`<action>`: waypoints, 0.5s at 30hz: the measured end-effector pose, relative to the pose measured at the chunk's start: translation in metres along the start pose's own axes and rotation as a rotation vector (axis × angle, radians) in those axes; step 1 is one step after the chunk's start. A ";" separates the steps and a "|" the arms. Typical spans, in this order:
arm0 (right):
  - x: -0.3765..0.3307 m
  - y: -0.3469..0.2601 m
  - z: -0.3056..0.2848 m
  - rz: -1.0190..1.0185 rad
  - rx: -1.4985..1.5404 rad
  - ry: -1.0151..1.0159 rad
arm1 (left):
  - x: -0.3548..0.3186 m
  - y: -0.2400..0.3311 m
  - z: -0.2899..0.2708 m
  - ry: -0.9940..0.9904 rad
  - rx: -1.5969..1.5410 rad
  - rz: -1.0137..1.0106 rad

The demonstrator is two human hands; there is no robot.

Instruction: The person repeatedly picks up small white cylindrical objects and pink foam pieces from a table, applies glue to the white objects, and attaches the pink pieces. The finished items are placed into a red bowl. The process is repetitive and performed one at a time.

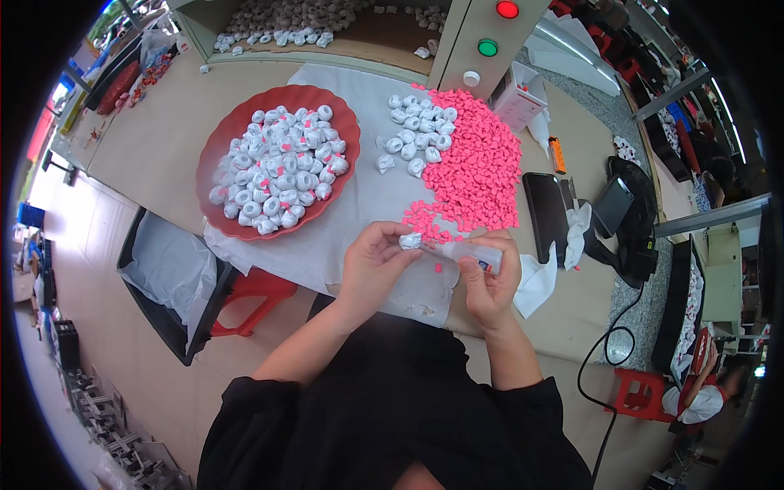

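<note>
The wide red bowl (220, 135) with a wavy rim stands on the left part of the table. It is heaped with rounded white pieces (282, 167), and among them several show a bit of pink. Lower on the left, a black crate (159, 318) contains a crumpled translucent plastic sheet (175, 261); a red stool (253, 302) is just beside it. At the top, the open cabinet (192, 33) holds many more small whitish pieces, spread over its brown floor.

The left hand (376, 261) pinches one small white piece (410, 241) between the thumb and the fingertips. The right hand (492, 286) is closed around a pale squeeze bottle (487, 259), and its narrow tip points left, toward this piece. Whether the tip touches the piece, I cannot tell. The held piece is between the two hands, nearer to the left one, at the near edge of a large pile of small pink pieces (474, 163). Beyond the hands, a loose group of white pieces (420, 126) lies along the left side of this pile. The red bowl is to the left of both hands, well apart from the bottle.
</note>
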State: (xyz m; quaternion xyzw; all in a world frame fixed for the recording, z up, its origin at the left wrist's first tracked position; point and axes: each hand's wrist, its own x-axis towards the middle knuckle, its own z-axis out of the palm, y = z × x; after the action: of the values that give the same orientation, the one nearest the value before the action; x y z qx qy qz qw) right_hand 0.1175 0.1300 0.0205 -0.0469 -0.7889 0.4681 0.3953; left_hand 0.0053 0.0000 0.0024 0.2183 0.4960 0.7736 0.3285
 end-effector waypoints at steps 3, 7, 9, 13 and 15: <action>0.001 -0.005 0.001 0.040 0.058 -0.005 | 0.001 -0.001 -0.001 0.002 -0.001 0.000; -0.001 -0.002 0.001 0.046 0.077 -0.011 | 0.001 -0.002 -0.002 0.005 0.011 -0.006; 0.000 -0.002 0.000 0.031 0.060 -0.014 | 0.001 -0.004 -0.002 0.006 0.015 0.000; 0.001 -0.003 0.001 0.007 0.054 -0.017 | 0.001 -0.005 -0.003 0.003 0.018 0.007; 0.001 -0.004 0.001 0.017 0.071 -0.014 | 0.001 -0.007 -0.004 0.000 0.026 0.004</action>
State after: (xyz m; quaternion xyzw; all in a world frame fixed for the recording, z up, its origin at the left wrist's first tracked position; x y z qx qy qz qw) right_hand 0.1168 0.1275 0.0235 -0.0361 -0.7742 0.4993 0.3873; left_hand 0.0041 0.0005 -0.0051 0.2233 0.5055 0.7678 0.3242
